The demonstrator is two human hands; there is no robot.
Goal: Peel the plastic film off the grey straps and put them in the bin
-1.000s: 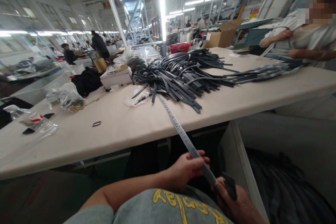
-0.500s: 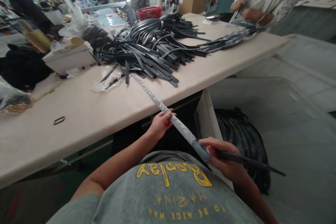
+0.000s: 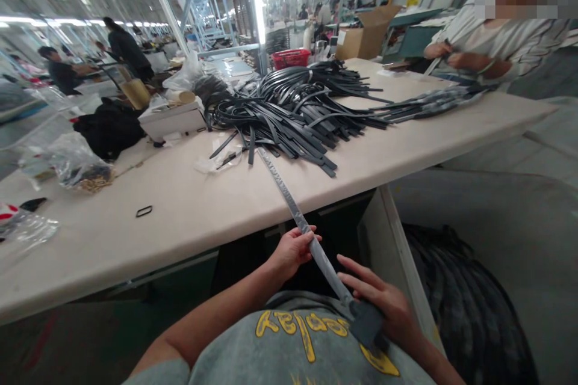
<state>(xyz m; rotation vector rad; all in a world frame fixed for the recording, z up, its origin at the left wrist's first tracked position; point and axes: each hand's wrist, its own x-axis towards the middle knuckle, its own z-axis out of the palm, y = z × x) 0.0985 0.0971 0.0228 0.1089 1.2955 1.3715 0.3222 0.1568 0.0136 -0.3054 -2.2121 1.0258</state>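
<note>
A long, flat dark strap point(image 3: 326, 264), mostly inside a thin wrinkled clear plastic sleeve, runs from the table down toward my shirt. My left hand point(image 3: 295, 248) pinches it partway along, just off the table's front edge. My right hand point(image 3: 383, 299) is at the strap's near end, its upper fingers stretched beside the sleeve. The dark bare end point(image 3: 368, 323) of the strap, blurred by motion, lies against the palm; the lower fingers are hidden behind it. On the table, the strap's far end meets a large heap of black straps point(image 3: 289, 108).
On the cream table point(image 3: 203, 210) are a black rectangular ring point(image 3: 144, 211), plastic bags point(image 3: 81, 162) and a white box point(image 3: 174, 120). A red basket point(image 3: 291, 59) stands behind the heap. Right of me is a pale bin point(image 3: 519, 216) holding coiled dark straps point(image 3: 474, 313). A co-worker point(image 3: 487, 42) stands across the table.
The view has tilted up and turned left. My right fingers have straightened from their grip on the strap's near end, and the dark end has swung toward me.
</note>
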